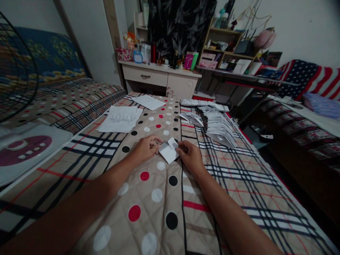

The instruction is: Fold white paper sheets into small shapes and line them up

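A small folded white paper [169, 151] is held between my two hands, low over the patterned bedspread [156, 184]. My left hand [147, 148] pinches its left edge with thumb and fingers. At its right edge, my right hand [190, 154] grips it the same way. A flap shows folded over at the paper's top. To the right lies a long row of overlapping folded white papers [219, 127], with a few loose folded pieces [191, 118] beside it. A sheet with printed lines [120, 119] and a blank white sheet [149, 102] lie to the left.
A white dresser [145, 73] crowded with small items stands beyond the bed's far edge. Shelves [228, 46] and a narrow table [247, 79] are at the back right. A white box-like item with a purple oval [26, 150] lies at left, near a fan guard [34, 71].
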{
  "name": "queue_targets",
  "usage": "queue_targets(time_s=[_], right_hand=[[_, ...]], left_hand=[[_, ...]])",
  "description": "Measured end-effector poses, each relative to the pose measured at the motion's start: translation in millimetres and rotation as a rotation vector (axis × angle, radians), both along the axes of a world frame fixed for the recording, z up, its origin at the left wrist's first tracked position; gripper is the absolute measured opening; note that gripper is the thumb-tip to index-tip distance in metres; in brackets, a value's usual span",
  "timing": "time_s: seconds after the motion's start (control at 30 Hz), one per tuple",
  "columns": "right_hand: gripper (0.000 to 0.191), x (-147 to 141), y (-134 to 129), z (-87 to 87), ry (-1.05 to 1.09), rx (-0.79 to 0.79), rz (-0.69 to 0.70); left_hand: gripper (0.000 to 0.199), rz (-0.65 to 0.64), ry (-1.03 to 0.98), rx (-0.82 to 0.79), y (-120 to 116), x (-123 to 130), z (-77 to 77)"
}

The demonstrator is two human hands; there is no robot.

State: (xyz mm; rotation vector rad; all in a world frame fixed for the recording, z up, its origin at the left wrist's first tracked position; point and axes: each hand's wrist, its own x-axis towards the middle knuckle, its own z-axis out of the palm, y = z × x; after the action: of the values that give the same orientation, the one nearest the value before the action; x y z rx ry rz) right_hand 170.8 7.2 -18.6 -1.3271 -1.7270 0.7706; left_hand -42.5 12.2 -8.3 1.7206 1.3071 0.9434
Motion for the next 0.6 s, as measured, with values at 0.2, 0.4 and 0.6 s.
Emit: queue_targets(time_s=[0.2, 0.4, 0.6], right_hand=[[0.025, 1, -3, 6.9, -0.228, 0.14, -0.066], [0.026, 2, -2, 6.4, -0.191, 0.182, -0.037], [0.019, 4, 0, 1.3, -0.121, 0.226, 0.081]], left_hand=[[0.021, 0.057, 0.165, 0.128, 2, -1, -9.1], [0.031, 0.017, 0.29, 0.353, 3, -4, -12.7], [0.026, -0.099, 0.202, 0.441, 2, -1, -10.9]])
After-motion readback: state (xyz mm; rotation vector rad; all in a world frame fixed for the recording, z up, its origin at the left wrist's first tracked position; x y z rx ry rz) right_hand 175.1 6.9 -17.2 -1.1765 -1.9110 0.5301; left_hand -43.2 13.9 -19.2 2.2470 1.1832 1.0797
